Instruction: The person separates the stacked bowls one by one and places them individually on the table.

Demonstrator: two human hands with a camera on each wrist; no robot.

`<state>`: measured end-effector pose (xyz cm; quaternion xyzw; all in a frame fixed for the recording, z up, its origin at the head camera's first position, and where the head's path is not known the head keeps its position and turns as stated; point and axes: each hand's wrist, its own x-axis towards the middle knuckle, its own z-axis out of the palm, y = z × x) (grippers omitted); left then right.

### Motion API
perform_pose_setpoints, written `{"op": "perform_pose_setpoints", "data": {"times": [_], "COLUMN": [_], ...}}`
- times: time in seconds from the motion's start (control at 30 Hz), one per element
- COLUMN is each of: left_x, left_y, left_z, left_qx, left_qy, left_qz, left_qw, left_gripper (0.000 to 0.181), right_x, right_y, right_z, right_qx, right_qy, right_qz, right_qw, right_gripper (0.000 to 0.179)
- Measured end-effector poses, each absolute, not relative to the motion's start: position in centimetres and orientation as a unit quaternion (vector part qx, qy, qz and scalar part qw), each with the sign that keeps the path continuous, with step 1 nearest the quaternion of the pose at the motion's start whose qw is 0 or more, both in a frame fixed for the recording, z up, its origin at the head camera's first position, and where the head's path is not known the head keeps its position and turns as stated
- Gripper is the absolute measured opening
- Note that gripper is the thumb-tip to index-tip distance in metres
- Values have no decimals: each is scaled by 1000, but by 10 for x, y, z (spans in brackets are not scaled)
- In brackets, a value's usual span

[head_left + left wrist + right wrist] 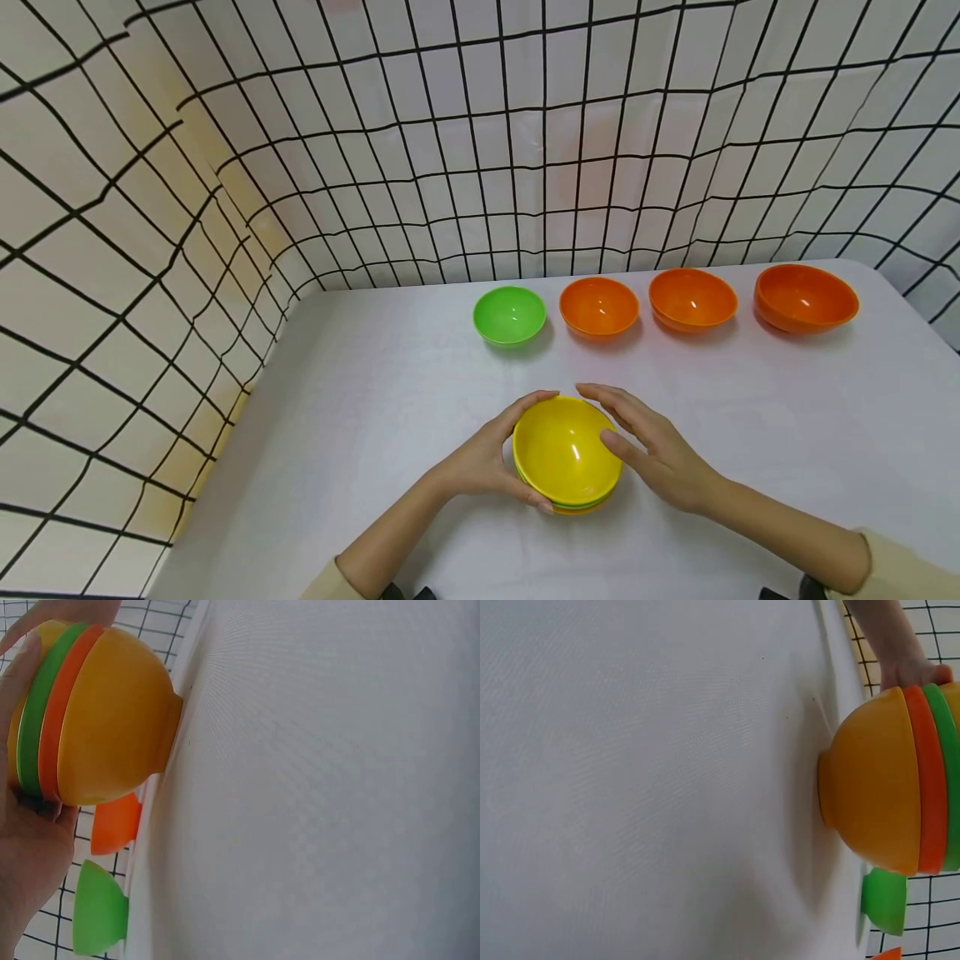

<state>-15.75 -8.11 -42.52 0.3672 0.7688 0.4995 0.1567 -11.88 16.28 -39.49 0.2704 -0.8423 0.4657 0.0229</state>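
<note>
A stack of nested bowls (567, 450) stands on the white table near its front, a yellow bowl on top. From the side, the left wrist view shows a green bowl (46, 712) and an orange bowl (64, 712) under it, then a yellow-orange bowl (120, 712) at the bottom. My left hand (495, 458) grips the stack's left side, thumb at the near rim and fingers round the far rim. At the right side, my right hand (663, 454) has its fingers extended beside the stack, its thumb over the top bowl's rim.
Along the table's back edge stand a small green bowl (510, 317) and three orange bowls, the left (598, 308), the middle (692, 301) and the larger right one (806, 299). A black grid net (543, 133) rises behind and at the left of the table (360, 375).
</note>
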Motion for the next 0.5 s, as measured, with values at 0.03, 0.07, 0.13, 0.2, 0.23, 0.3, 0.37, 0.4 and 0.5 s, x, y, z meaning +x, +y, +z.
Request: {"op": "perform_pose_setpoints", "data": {"times": [0.03,0.07,0.13,0.2,0.23,0.3,0.37,0.4,0.5], "left_x": [-157,-157,-157,-157,-157,-156,-156,-156,-157], "left_y": [-81,-81,-81,-82,-82,-82,-82,-82,-82], "left_z": [-425,-425,-425,-425,-425,-425,-425,-425,-425], "left_qx": [368,366,365,363,361,360,356,355,356], "left_qy": [770,770,771,771,771,771,771,771,771], "left_qz": [498,498,497,498,499,499,501,501,500], "left_qw": [155,157,157,159,161,164,169,169,168], "left_gripper": [112,112,112,112,112,112,112,112,113], "right_x": [-118,-118,-118,-118,-118,-117,-117,-117,-117], "right_y": [162,161,160,160,159,159,159,159,158], "right_z": [-395,-395,-396,-396,-396,-396,-397,-397,-398], "right_qx": [273,276,282,284,284,283,282,282,285], "right_qy": [-842,-841,-842,-843,-844,-846,-849,-851,-855], "right_qz": [465,464,460,456,454,451,446,441,433], "right_qw": [25,27,30,32,33,32,32,32,29], "right_gripper": [47,47,46,46,46,46,46,47,51]}}
